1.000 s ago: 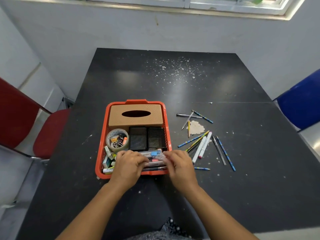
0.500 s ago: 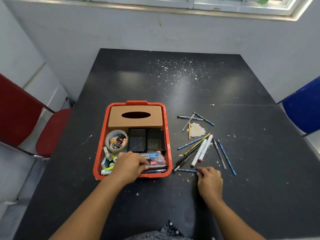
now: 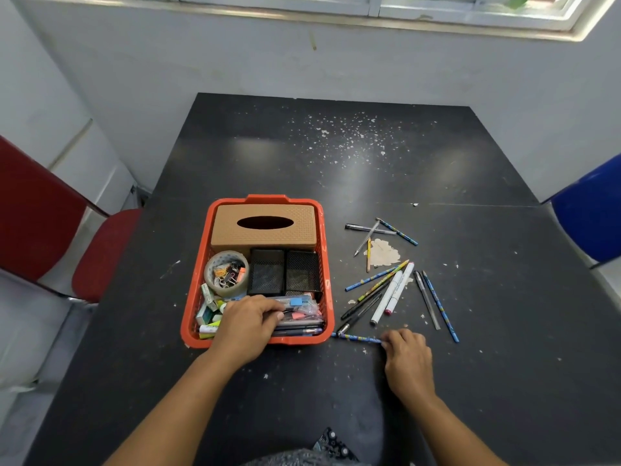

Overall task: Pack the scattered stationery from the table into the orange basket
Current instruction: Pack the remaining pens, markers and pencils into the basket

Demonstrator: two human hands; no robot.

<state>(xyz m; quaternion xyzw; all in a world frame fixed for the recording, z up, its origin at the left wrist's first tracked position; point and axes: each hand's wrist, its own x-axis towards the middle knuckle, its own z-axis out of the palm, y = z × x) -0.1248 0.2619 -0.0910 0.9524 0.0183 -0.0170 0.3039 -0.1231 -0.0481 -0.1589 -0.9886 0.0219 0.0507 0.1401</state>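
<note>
Blue pencil (image 3: 358, 338) lies at nine o'clock of the right hand (image 3: 408, 359), fingertips pinching its end; left hand (image 3: 247, 326) rests spread inside the orange basket (image 3: 195, 311)

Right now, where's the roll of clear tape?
The tape roll stands in the orange basket at its left side, just left of the black mesh holders and in front of the tan tissue box.

Orange basket (image 3: 327, 264) at middle of frame packed full, pens and pencils (image 3: 386, 290) scattered just right of it, wide bare black surface (image 3: 336, 156) above, open room lower right, chairs at both edges
</note>
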